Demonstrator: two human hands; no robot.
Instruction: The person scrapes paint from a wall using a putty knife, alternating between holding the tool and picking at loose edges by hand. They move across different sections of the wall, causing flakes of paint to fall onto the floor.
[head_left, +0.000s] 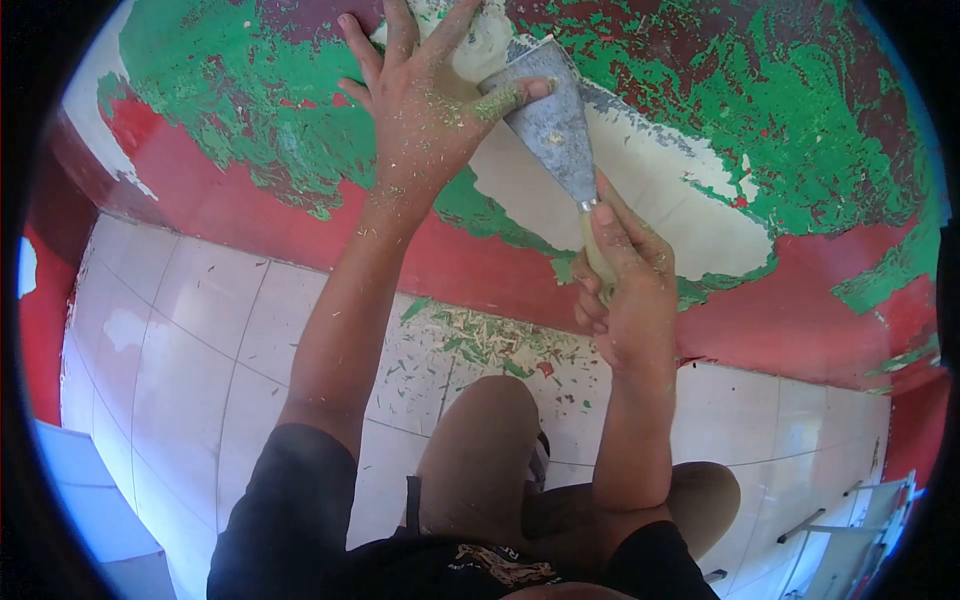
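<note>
My right hand (637,270) is wrapped round the pale handle of a paint scraper (552,125), whose wide grey metal blade points up against the wall. Paint flecks speckle the blade. With fingers spread, my left hand (425,85) lies on the wall, its thumb reaching across onto the blade; green paint crumbs cling to its back and wrist. Around the blade the wall (620,165) shows a bare off-white patch, edged by ragged green paint, with dark maroon and red paint farther out.
Green and pale paint chips (500,345) litter the white tiled floor (190,340) below the wall. My bent knees (490,430) are close to the wall. A metal-framed object (845,545) stands at the lower right, and a pale blue boxy thing (95,490) at the lower left.
</note>
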